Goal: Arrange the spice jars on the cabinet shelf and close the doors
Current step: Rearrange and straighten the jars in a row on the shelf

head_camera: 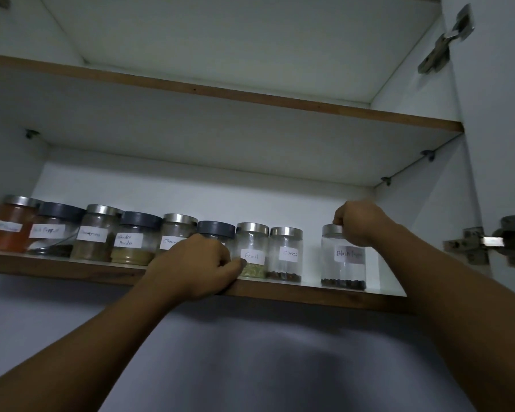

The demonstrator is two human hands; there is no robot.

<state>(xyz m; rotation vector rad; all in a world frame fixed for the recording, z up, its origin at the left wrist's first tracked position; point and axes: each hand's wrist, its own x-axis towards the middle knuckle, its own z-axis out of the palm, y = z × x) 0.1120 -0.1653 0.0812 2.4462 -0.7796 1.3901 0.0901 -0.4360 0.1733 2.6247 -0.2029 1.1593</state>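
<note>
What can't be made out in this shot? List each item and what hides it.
Head view throughout:
- Dark-lidded jar: label and contents hidden behind left hand; its grip unclear.
- Orange jar: label blurred near left edge.
- Black Pepper jar: lid partly covered by right hand.
- Right door: cut off by right edge.

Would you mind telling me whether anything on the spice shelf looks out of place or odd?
The silver-lidded clear glass jar labelled Black Pepper stands apart at the row's right end, a gap separating it from the silver-lidded Cloves jar; the other jars stand close together. The right hand grips its lid. Nothing looks spilled.
</note>
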